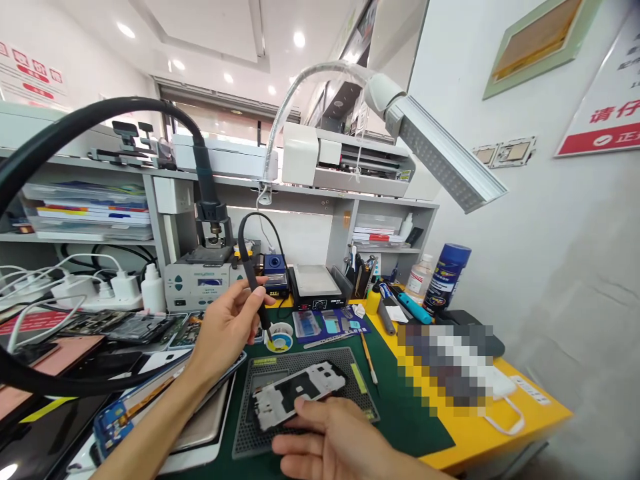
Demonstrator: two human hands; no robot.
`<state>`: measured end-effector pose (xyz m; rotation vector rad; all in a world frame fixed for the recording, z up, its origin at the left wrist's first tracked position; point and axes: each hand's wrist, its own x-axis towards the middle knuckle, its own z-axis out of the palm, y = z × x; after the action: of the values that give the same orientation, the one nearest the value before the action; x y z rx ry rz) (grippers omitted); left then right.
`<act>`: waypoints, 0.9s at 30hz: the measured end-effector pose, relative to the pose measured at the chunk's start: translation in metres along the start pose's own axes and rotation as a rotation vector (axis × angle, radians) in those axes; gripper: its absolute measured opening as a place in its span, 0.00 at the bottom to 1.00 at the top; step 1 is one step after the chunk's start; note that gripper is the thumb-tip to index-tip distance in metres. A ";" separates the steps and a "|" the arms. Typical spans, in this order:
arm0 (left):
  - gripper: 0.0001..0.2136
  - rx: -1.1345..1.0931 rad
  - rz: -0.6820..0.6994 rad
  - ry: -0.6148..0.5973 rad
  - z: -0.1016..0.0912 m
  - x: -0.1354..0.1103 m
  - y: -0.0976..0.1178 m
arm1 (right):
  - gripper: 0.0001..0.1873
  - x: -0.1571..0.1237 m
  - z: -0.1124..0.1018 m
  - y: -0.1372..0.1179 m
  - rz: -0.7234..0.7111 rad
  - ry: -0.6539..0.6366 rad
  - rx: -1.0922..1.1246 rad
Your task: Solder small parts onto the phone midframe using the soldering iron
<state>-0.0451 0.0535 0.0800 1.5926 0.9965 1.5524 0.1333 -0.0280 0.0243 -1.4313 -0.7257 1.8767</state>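
My left hand (235, 313) is closed in a pinch on the black handle of a soldering iron (263, 316). The iron points down, its tip over a spool of solder (279, 337); whether they touch I cannot tell. In my right hand (340, 433), thumb on top and fingers below, is a phone's inner frame (300, 392) with white and black patches. It is tilted above the grey perforated work mat (245, 427), which is partly hidden by the frame and hand.
Tweezers (330, 340) and a thin wooden-handled tool (369, 357) lie behind the mat. A hot plate (317, 283) stands at the back. Opened phones (140, 327) crowd the left. A spray can (450, 277) stands on the right, under a lamp (445, 150).
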 end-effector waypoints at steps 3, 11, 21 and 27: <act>0.23 0.017 0.010 -0.024 0.000 -0.001 0.001 | 0.08 -0.009 -0.004 -0.002 0.031 -0.152 -0.179; 0.18 0.153 -0.003 -0.348 0.040 -0.011 0.029 | 0.15 -0.053 -0.054 -0.086 -0.679 -0.043 -0.640; 0.16 0.431 0.158 -0.357 0.076 -0.016 0.042 | 0.11 -0.022 -0.058 -0.101 -1.023 -0.107 -0.843; 0.22 0.716 -0.026 -0.439 0.024 -0.045 0.033 | 0.13 -0.010 -0.085 -0.120 -0.964 -0.095 -0.711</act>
<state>-0.0188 -0.0010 0.0868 2.2544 1.3825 0.7794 0.2379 0.0429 0.0998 -1.0208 -1.8491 0.9452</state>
